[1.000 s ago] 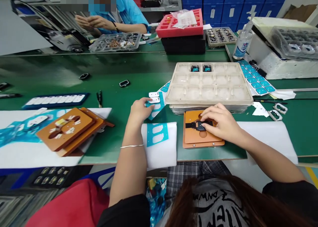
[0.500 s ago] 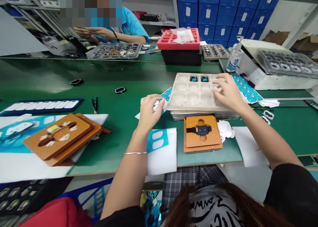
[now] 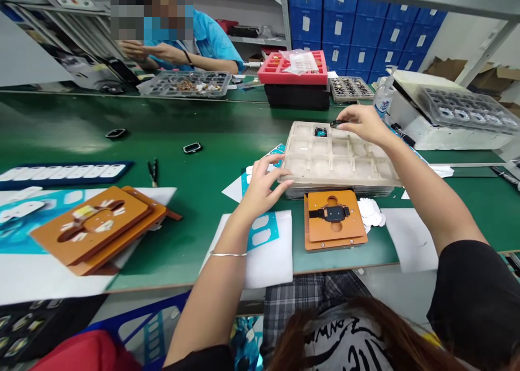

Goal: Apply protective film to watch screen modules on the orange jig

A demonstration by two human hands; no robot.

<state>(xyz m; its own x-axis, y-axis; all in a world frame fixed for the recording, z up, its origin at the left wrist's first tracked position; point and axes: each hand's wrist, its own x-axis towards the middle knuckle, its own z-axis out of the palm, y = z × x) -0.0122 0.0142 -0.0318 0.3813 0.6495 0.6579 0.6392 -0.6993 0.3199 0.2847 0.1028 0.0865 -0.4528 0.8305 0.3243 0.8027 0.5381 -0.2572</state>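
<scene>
1. Beige vacuum-formed tray (image 3: 339, 182) sat on a stack of similar trays on the green table (image 3: 215, 138), with the other items we were working among spread around it.
2. Our right hand (image 3: 363, 124) was narrowed to a pinch, holding a small dark unit (image 3: 337, 124) between thumb and fingertips, just over the tray's back rim.
3. Our left hand (image 3: 264, 184) was spread wide and held nothing. Its fingertips (image 3: 289, 182) were at the tray's front-left edge, though we could not tell whether they touched it.
4. As things lay, one teal-and-black unit (image 3: 320, 132) sat in a back-row compartment, while the other compartments showed only bare beige plastic.
5. In front of the tray, an orange jig (image 3: 325, 230) carried a black unit (image 3: 335, 214) under a black strap, with crumpled white paper (image 3: 371, 211) just beside it.
6. Below our left hand, a teal-printed sheet (image 3: 263, 231) lay on a white foam pad (image 3: 268, 265). Farther left were stacked orange plates (image 3: 93, 225), tweezers (image 3: 152, 171) and two loose dark units (image 3: 192, 148).
7. Across the table, a co-worker's hands (image 3: 138, 49) were near a metal-framed parts tray (image 3: 187, 84).
</scene>
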